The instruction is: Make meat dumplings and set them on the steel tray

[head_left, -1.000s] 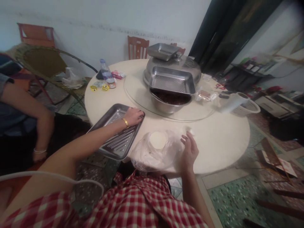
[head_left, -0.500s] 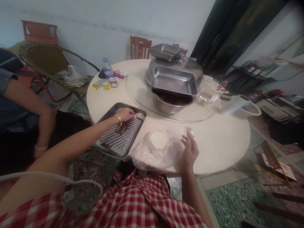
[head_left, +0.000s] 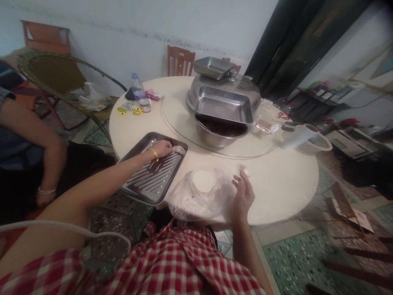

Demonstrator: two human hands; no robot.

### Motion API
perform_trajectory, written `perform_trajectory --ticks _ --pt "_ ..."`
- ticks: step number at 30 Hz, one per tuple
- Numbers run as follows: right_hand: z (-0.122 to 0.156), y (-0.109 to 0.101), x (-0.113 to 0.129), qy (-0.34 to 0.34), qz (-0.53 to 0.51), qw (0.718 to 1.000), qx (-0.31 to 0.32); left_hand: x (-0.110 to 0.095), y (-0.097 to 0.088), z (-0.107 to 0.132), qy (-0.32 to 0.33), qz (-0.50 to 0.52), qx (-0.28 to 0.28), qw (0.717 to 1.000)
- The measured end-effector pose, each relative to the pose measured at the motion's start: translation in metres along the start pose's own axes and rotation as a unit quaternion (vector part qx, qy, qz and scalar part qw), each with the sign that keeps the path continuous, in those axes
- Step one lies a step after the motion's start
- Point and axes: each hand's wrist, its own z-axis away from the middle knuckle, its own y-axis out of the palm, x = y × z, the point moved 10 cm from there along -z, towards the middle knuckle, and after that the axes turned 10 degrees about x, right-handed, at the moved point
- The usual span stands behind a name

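Observation:
My left hand (head_left: pixel 163 147) is over the upper part of a dark ribbed baking tray (head_left: pixel 147 191), its fingers closed at the near end of a pale folded dumpling (head_left: pixel 179 150) that rests in the tray's corner. In front of me a round dough wrapper (head_left: pixel 204 181) lies flat on a clear plastic bag (head_left: pixel 187 200) at the table's edge. My right hand (head_left: pixel 244 196) is raised to the right of the bag, fingers loosely apart. Just beyond its fingertips shows a small blurred white thing (head_left: pixel 245 169), too unclear to name.
On the glass turntable, a metal basin (head_left: pixel 217 141) of dark filling has a steel tray (head_left: pixel 225 102) leaning over it, before a large lidded pan (head_left: pixel 253 88). A bottle (head_left: pixel 138 88) and jar (head_left: pixel 145 105) stand left; a white basket (head_left: pixel 319 145) right. Another person's arm (head_left: pixel 37 127) is at left.
The whole view has shifted slightly. Both hands keep nearly the same pose, and the dumpling and wrapper stay in place.

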Motion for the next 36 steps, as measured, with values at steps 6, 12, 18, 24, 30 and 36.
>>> perform_trajectory --ticks 6,12,18,24,30,36 --pt "0.000 -0.001 -0.001 -0.001 0.000 1.000 -0.001 0.003 0.001 -0.001 0.011 0.014 0.018 1.000" --pt "0.001 0.001 0.001 0.008 0.002 1.000 -0.005 0.001 0.006 -0.006 0.005 -0.003 0.030 1.000" --pt "0.001 0.001 0.002 0.006 0.003 1.000 -0.004 -0.005 -0.004 -0.002 0.022 -0.041 -0.020 0.999" --pt "0.002 0.001 0.000 0.011 0.001 1.000 -0.005 -0.048 -0.016 0.021 0.154 -0.098 -0.119 0.976" --pt "0.004 0.003 0.003 0.011 0.023 1.000 -0.006 -0.061 -0.013 0.018 0.208 -0.127 -0.149 0.959" --pt "0.000 0.002 -0.002 0.004 0.032 0.999 0.000 -0.056 -0.016 0.014 0.212 -0.131 -0.162 0.955"
